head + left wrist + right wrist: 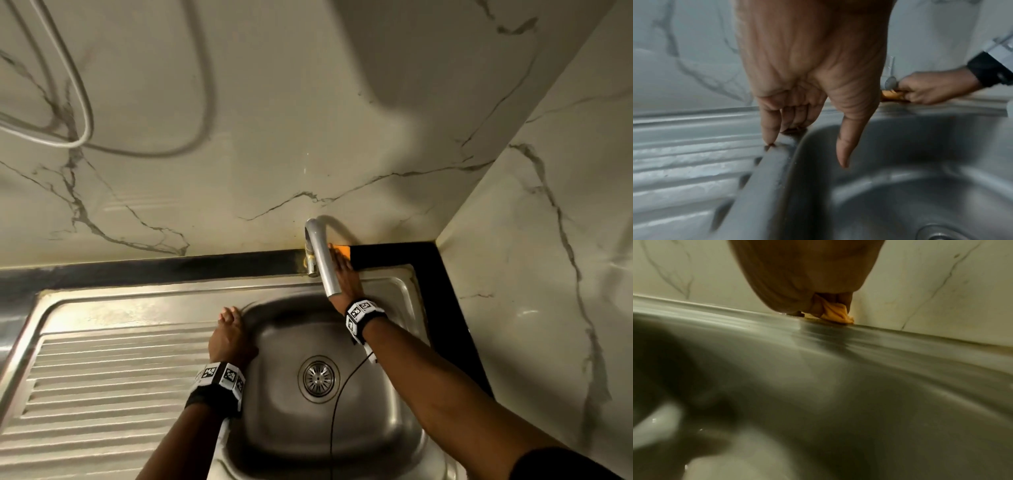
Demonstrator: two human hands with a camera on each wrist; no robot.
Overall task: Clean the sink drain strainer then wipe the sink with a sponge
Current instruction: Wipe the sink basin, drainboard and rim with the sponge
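Observation:
The steel sink [281, 428] holds a round perforated drain strainer [318, 378] seated in its drain; the left wrist view catches only the strainer's edge [937, 233]. My right hand [342, 265] reaches behind the faucet [323, 260] and grips an orange sponge [343, 251] against the sink's back rim by the wall. The right wrist view shows the sponge [838, 316] bunched under my fingers [818, 305]. My left hand [231, 322] rests on the basin's left rim, its fingers [770, 129] touching the metal and the thumb hanging over the basin, holding nothing.
A ribbed drainboard [102, 394] lies left of the basin. A black counter strip [445, 308] borders the sink at back and right, under marble walls. A thin black cable [337, 411] hangs from my right wrist over the basin. White cords [82, 102] loop on the wall.

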